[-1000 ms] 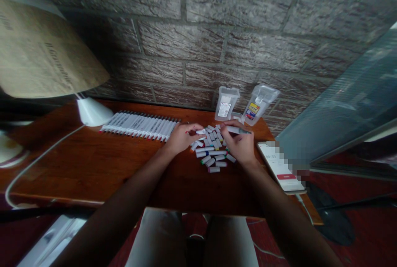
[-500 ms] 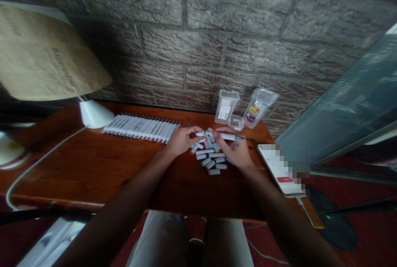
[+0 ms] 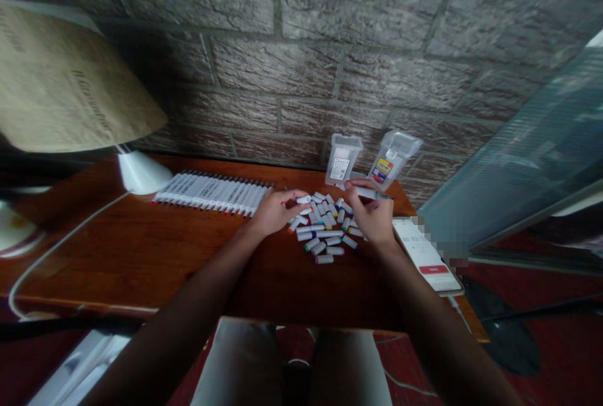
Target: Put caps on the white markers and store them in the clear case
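My left hand [image 3: 274, 212] pinches a small white marker cap [image 3: 304, 200] between thumb and fingertips, at the left edge of a pile of loose caps [image 3: 318, 247]. Across the pile, my right hand [image 3: 375, 222] is closed on a white marker [image 3: 371, 193], its dark end pointing right. The loose caps are white with coloured ends, among them green, orange, blue and yellow. Left of my left hand lies a neat row of white markers [image 3: 211, 193], side by side, with dark far ends.
Two clear plastic cases [image 3: 340, 164] with labels stand at the back by the brick wall [image 3: 396, 35]. A phone [image 3: 426, 255] with a cable lies at the right edge of the wooden table [image 3: 188, 261]. A lamp [image 3: 141, 172] stands at the left, its cord trailing forward.
My right hand has moved right and slightly away from me with the marker, uncovering more caps. My left hand has stayed almost in place, and a white cap now shows in its fingers.
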The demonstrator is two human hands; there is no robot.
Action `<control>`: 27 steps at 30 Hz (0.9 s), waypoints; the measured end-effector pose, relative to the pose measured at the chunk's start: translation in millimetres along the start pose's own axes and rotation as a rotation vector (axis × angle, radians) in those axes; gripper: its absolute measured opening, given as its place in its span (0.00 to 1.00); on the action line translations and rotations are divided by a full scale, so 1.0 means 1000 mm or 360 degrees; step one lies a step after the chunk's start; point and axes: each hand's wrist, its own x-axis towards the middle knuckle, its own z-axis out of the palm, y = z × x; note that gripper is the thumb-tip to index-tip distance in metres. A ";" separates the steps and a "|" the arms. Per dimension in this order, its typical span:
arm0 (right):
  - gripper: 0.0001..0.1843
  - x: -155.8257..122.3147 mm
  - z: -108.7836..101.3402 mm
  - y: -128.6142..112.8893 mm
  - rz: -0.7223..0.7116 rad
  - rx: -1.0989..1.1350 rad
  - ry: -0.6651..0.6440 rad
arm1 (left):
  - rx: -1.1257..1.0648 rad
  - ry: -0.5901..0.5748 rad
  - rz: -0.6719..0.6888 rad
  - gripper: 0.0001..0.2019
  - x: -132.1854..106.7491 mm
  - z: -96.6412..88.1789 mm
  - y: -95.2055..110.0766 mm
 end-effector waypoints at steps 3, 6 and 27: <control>0.10 -0.004 0.005 -0.002 0.0019 0.0120 -0.0108 | 0.0022 -0.0005 0.0036 0.08 0.000 0.000 0.002; 0.09 -0.009 0.011 -0.008 0.0066 0.0228 -0.0163 | 0.0021 -0.0023 0.0058 0.07 0.001 0.000 0.002; 0.15 -0.004 0.005 -0.001 0.0184 -0.0010 -0.0121 | 0.0086 0.0212 0.0014 0.09 0.001 -0.001 -0.010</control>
